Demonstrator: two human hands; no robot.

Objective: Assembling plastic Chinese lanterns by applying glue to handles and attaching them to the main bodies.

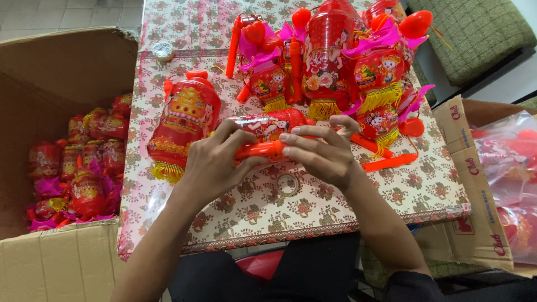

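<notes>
Landmark: the worktop [391, 190], covered with a flowery cloth.
Left hand [215, 162]: over the middle of the worktop; its fingers are clamped on the orange handle [258, 150].
Right hand [319, 154]: beside the left hand; its fingers lie across the other end of the orange handle, closed on it.
Thing held: a folded red lantern [267, 124], just above the handle and touching it, held a little over the worktop.
Big lantern [184, 126]: lies on the worktop, just left of the hands.
Lantern pile [347, 61]: stands at the far side of the worktop, with gold fringes and pink bits.
Loose stick [390, 163]: orange, on the worktop, right of the hands.
Ring [287, 184]: a small clear ring on the worktop, just under the hands.
Box [50, 89]: a big brown box left of the worktop, full of more red lanterns.
What could go wrong: the thin red foil may tear or crumple if the fingers squeeze too hard. The handle may slip, because both hands hold only a small part. An elbow may bump the big lantern off the edge.
</notes>
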